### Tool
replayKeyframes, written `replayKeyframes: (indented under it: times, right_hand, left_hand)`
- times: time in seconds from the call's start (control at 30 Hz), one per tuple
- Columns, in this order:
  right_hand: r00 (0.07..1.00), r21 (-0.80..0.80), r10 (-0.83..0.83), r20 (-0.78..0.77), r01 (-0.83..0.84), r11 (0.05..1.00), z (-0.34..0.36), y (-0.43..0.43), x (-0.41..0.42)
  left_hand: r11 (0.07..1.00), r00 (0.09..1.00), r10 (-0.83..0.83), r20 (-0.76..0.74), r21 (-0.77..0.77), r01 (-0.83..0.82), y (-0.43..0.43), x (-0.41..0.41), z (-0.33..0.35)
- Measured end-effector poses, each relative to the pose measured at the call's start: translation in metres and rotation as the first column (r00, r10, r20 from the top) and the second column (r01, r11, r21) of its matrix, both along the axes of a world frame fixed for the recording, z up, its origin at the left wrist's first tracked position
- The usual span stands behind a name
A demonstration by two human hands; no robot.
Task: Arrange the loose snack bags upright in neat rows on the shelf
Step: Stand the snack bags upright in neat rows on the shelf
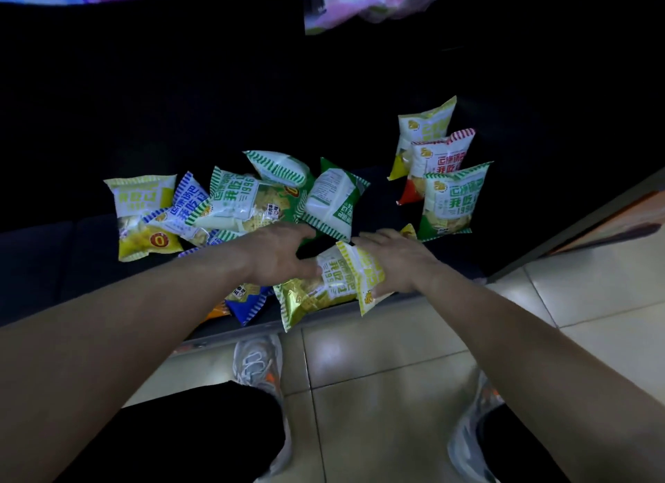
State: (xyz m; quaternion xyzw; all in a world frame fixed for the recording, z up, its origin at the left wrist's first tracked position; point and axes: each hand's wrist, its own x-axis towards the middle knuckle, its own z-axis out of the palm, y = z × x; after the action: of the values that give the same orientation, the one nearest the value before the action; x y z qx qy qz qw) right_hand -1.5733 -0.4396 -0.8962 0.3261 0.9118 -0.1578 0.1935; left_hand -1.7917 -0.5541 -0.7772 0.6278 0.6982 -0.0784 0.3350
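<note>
because the right hand (396, 263) has its fingers laid over the yellow bag (367, 277) and its thumb tucked beneath, only a thin pinch holds that slick packet, just left of and in front of the standing row (449, 202) of three bags. the left hand (277, 256) lies farther left of that row, fingers stretched forward and a little apart, thumb against the gold-green bag (316, 292); whether it truly grips cannot be told. that bag pokes out past the front lip of the shelf (54, 252), nearer the person than the row, so a careless tug could likely send it down to the tiled floor (378, 356). the row's bags overlap one another, and a brush from the right wrist might topple all three. the jumbled pile (234, 205), well left of the row, could slide if a bag is dragged from under it.
</note>
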Motion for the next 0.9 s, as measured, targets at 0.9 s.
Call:
replayKeyframes:
  times: [0.9]
  right_hand:
    - [0.634, -0.369, -0.618, -0.464, 0.496, 0.786, 0.076, 0.025, 0.015]
  left_hand:
    - [0.985, 0.992, 0.096, 0.084, 0.136, -0.107, 0.016, 0.005, 0.011]
